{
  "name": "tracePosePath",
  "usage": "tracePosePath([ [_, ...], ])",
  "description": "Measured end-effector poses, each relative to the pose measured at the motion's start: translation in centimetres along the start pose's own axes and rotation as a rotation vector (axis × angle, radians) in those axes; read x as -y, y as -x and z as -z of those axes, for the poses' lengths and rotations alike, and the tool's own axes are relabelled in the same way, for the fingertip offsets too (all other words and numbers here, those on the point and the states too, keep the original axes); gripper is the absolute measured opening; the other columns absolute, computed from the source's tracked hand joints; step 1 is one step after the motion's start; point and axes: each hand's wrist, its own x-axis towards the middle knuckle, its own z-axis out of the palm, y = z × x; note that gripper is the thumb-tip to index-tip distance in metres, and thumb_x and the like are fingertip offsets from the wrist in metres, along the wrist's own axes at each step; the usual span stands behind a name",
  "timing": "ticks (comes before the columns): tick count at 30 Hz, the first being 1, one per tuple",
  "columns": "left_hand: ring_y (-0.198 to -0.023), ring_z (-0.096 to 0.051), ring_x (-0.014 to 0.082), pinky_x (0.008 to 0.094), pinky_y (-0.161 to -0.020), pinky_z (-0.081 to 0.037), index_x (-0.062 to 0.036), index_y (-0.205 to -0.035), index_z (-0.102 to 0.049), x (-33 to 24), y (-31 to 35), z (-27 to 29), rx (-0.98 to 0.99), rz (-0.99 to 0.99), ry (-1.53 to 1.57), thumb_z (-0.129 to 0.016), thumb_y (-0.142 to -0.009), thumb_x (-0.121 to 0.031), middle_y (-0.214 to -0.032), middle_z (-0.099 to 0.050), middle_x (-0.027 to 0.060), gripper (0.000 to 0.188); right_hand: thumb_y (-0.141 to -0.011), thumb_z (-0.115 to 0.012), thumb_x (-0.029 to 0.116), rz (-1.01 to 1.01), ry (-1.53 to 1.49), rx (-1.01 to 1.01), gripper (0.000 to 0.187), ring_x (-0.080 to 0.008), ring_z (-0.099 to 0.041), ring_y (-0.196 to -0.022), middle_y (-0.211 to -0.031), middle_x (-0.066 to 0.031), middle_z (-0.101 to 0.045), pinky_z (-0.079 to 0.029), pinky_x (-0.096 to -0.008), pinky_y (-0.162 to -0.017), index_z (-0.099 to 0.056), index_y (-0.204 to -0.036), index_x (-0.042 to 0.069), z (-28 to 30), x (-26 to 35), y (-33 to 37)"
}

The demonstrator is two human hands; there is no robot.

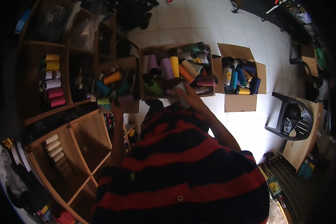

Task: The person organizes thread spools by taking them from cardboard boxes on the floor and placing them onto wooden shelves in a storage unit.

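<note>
Hanging by the small brown cardboard box [132,107], our left hand [117,109] was partly curled beside a dull purple thread cone [126,98]; we could not tell whether it gripped it. Rightward, the larger open brown cardboard box [140,67] kept its multicoloured thread cones [167,68] jumbled, presumably within easy reach. At its near edge, our right hand [190,98] curled round a pale grey, smooth-looking tapered thread cone [180,88], apparently to steady it.

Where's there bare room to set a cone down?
Bare floor shows between the right box and the black chair, and beyond the middle box. The shelf compartment right of the cream spools looks bare, though dim. Crowded: the middle box, packed with cones at the right hand, and the left box beside the left hand.
</note>
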Motion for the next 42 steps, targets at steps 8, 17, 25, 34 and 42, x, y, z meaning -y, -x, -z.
tracePosePath([
  [8, -0.084, -0.061, 0.018, 0.0325, -0.08, -0.05, -0.0088, -0.106, -0.055, -9.0, 1.6, -3.5, 0.103, 0.369, 0.903, -0.059, -0.09, -0.034, -0.093, -0.06, 0.0062, 0.03, -0.09, -0.056, 0.043, -0.083, -0.352, 0.098, 0.067, -0.0208, -0.055, -0.105, -0.118, -0.0151, -0.054, -0.046, -0.0327, -0.089, -0.035, -0.139, 0.001, -1.2, -3.2, -1.5],
  [17, -0.09, -0.059, 0.0153, 0.0294, -0.075, -0.049, -0.0101, -0.11, -0.055, -12.7, 2.0, -6.4, 0.526, 0.524, 0.839, -0.069, -0.083, -0.024, -0.1, -0.057, 0.0025, 0.033, -0.092, -0.052, 0.041, 0.174, 0.139, -0.003, 0.06, -0.0379, -0.041, -0.122, -0.127, -0.0233, -0.042, -0.038, -0.0397, -0.098, -0.039, -0.136, 0.003, -11.3, -0.1, -4.6],
  [25, -0.094, -0.059, 0.0176, 0.0342, -0.08, -0.05, -0.0092, -0.117, -0.052, -6.4, -0.3, -2.8, 0.498, 0.621, 0.799, -0.074, -0.077, -0.021, -0.105, -0.057, 0.0046, 0.047, -0.089, -0.054, 0.024, 0.391, 0.632, 0.201, 0.034, -0.0385, -0.051, -0.105, -0.114, -0.0222, -0.053, -0.044, -0.0453, -0.085, -0.055, -0.114, 0.002, -12.1, 3.6, -10.1],
  [34, -0.102, -0.056, 0.0166, 0.0322, -0.086, -0.047, -0.0126, -0.124, -0.051, -2.5, -3.6, 2.1, 0.51, 0.592, 0.882, -0.073, -0.077, -0.017, -0.111, -0.055, 0.0042, 0.052, -0.079, -0.066, 0.039, 0.4, 1.352, 0.029, 0.048, -0.0359, -0.047, -0.118, -0.116, -0.0141, -0.056, -0.043, -0.0567, -0.091, -0.059, -0.113, 0.007, -10.6, 3.1, -24.7],
  [42, -0.104, -0.055, 0.0178, 0.032, -0.089, -0.046, -0.0104, -0.127, -0.048, -3.1, -4.3, 4.0, 0.492, 0.559, 0.847, -0.071, -0.079, -0.01, -0.114, -0.055, 0.0064, 0.052, -0.074, -0.069, 0.052, 0.107, 1.272, 0.072, 0.067, -0.0376, -0.038, -0.126, -0.129, -0.0098, -0.048, -0.037, -0.0629, -0.095, -0.051, -0.126, 0.013, -9.2, 2.1, -25.7],
])
